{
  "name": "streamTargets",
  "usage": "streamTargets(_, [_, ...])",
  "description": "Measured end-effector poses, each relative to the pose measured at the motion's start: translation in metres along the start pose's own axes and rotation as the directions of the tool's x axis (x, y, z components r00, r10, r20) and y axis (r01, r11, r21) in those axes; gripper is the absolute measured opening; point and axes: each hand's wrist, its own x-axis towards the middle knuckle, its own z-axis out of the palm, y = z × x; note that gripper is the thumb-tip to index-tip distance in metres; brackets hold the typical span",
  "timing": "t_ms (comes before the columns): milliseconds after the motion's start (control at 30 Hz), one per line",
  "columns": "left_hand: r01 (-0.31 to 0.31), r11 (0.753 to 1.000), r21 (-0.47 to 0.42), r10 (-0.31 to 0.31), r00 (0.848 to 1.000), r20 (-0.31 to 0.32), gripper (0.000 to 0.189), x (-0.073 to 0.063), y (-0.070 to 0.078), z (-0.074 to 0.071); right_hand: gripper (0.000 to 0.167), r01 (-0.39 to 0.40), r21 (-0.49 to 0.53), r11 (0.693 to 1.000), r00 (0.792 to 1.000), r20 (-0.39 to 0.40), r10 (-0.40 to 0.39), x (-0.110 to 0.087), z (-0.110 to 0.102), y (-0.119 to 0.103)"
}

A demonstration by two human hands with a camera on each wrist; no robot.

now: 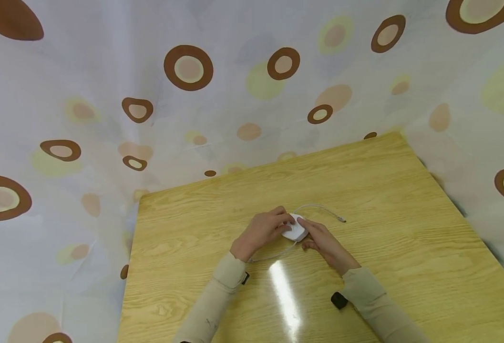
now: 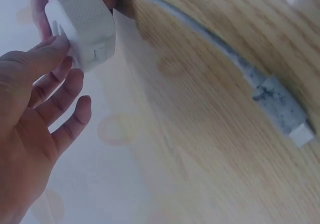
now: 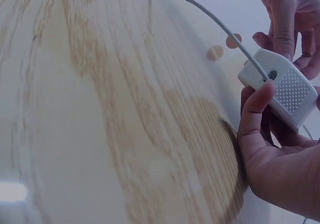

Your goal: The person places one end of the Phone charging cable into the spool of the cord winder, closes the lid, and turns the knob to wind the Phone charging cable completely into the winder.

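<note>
A small white block (image 1: 295, 231), box-shaped with rounded corners and dotted textured sides, is between both hands above the table; its exact kind cannot be told. My left hand (image 1: 261, 231) pinches it from the left, thumb against one face in the left wrist view. My right hand (image 1: 326, 244) holds the other side, with thumb and fingers around the textured edge. A thin white cable (image 3: 212, 19) comes out of a hole in the block (image 3: 290, 86). One cable end carries a grey-white plug (image 2: 282, 106) with a light tip. Another stretch of cable runs below the left hand.
Underneath is a wood-grain table (image 1: 191, 238) with a bright light reflection near its front. A white sheet (image 1: 230, 43) with brown and yellow circles rises behind and beside it. A black wrist device (image 1: 339, 300) sits by the right sleeve.
</note>
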Motion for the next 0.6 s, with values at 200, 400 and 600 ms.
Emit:
streamTargets(200, [-0.014, 0.994, 0.105, 0.009, 0.999, 0.05, 0.019, 0.002, -0.001, -0.004, 0.067, 0.009, -0.018, 1.0, 1.0, 0.02, -0.009, 0.001, 0.0, 0.002])
streamTargets(400, [0.005, 0.991, 0.134, -0.005, 1.0, -0.003, 0.021, 0.001, 0.001, 0.0, 0.067, 0.008, -0.026, 1.0, 1.0, 0.021, -0.007, 0.001, 0.001, 0.0])
streamTargets(600, [0.211, 0.964, 0.161, -0.202, 0.977, -0.066, 0.03, 0.002, 0.017, 0.019, 0.066, 0.021, -0.006, 1.0, 1.0, 0.019, -0.021, 0.002, 0.005, 0.0])
